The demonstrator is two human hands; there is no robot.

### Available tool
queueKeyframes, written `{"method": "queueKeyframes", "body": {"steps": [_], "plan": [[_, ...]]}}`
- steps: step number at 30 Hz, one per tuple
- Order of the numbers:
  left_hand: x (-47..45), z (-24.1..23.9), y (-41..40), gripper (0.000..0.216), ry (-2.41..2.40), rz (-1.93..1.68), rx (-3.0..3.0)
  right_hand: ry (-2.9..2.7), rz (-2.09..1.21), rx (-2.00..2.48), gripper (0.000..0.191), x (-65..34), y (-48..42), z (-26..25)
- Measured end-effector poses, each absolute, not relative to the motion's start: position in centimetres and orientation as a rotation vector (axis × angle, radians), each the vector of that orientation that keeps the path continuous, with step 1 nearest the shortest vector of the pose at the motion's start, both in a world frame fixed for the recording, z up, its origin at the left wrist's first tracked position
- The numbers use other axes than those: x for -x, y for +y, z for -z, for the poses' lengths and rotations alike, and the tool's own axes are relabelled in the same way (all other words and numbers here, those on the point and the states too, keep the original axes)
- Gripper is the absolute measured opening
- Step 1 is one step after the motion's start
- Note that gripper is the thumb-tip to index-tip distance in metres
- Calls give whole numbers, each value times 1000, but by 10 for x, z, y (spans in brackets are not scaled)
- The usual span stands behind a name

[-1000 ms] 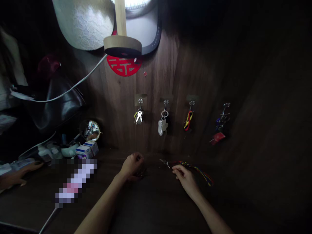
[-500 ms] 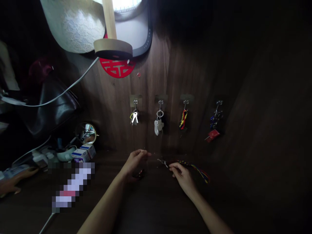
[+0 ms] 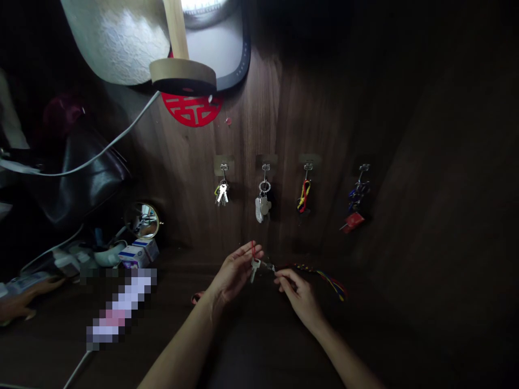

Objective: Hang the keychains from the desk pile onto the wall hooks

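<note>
My left hand [image 3: 234,274] is turned palm up, with its fingers closed on the red cord of a key [image 3: 255,270]. The key's silver blade points down beside the fingers. Facing it, my right hand [image 3: 298,290] pinches a small metal clasp [image 3: 271,267]. A braided multicoloured cord [image 3: 320,274] extends to the right behind this hand; its join to the clasp is too dark to make out. Below my left wrist shows part of an orange-red strap [image 3: 197,297], otherwise hidden by the arm.
On the wooden wall hang a bunch of keys [image 3: 222,193], keys with pale tags [image 3: 263,208], a red-yellow cord [image 3: 304,197] and keys with a red tag [image 3: 353,221]. At left are a round mirror [image 3: 146,220], small boxes [image 3: 135,255] and a white cable [image 3: 121,139].
The key on its red cord now shows in my left hand, which has turned palm up and moved slightly right. My right hand has shifted slightly left.
</note>
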State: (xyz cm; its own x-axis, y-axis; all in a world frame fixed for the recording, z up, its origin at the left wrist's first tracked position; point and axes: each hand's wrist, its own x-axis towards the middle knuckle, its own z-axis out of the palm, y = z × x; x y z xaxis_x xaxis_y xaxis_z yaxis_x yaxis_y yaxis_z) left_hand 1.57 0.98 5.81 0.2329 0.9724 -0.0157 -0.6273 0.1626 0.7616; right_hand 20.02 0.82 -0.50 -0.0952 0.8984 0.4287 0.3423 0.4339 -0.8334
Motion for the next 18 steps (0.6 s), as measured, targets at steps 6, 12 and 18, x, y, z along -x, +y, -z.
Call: {"method": "queueKeyframes", "body": {"steps": [6, 12, 18], "plan": [[-20, -55, 10, 40, 506, -1250, -662, -1721, -628, 1077, 24, -199, 9, 9], [-25, -47, 14, 50, 460, -1261, -665, -1786, -447, 1001, 21, -197, 7, 9], [-36, -40, 14, 37, 439, -1286, -632, -1845, -329, 982, 28, -195, 5, 5]]}}
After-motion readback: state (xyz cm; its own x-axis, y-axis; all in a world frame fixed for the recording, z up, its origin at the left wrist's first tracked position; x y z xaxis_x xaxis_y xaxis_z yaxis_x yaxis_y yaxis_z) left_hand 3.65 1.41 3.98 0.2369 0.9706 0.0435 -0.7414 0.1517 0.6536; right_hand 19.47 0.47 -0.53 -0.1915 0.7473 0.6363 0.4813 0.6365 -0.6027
